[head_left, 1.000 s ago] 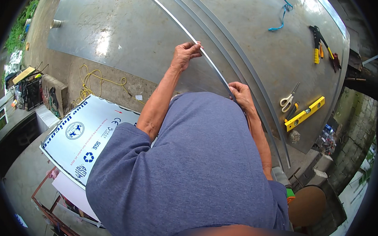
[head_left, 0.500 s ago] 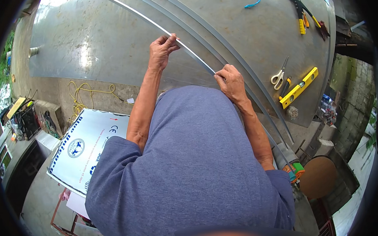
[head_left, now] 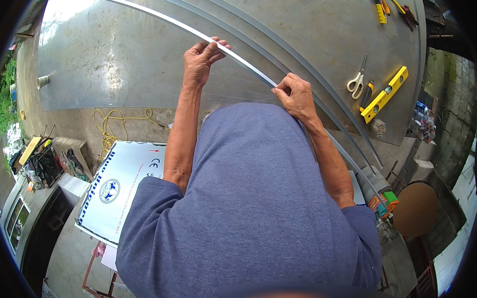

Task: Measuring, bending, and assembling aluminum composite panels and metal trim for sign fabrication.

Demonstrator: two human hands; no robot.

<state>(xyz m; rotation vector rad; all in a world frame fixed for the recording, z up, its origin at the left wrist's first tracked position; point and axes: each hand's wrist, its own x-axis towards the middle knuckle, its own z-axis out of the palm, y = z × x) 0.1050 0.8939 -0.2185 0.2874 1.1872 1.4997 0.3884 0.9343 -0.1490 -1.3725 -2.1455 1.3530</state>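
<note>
A long, thin, pale metal strip (head_left: 248, 66) runs slantwise over the metal-topped table, from the far left toward me. My left hand (head_left: 199, 63) holds it near the middle, thumb on top and fingers beneath. Farther right, my right hand (head_left: 295, 95) is closed in a pinch on the same strip, thumb against forefinger. Past my right hand, its course is partly hidden by my hand and forearm. Just beyond lie two more grey metal strips, a nearer strip (head_left: 201, 17) and a farther strip (head_left: 285, 44), roughly alongside it.
On the table (head_left: 146, 65), scissors (head_left: 356, 82), a yellow spirit level (head_left: 384, 95) and a yellow-black tool (head_left: 366, 96) lie at right. Yellow-handled tools (head_left: 381, 14) sit at the far right. A yellow cord (head_left: 109, 130) and a white printed board (head_left: 132, 197) are at left.
The view has shifted, and the held strip's far end now shows at upper left. The strip's pale face looks broader. Both hands keep their hold on it.
</note>
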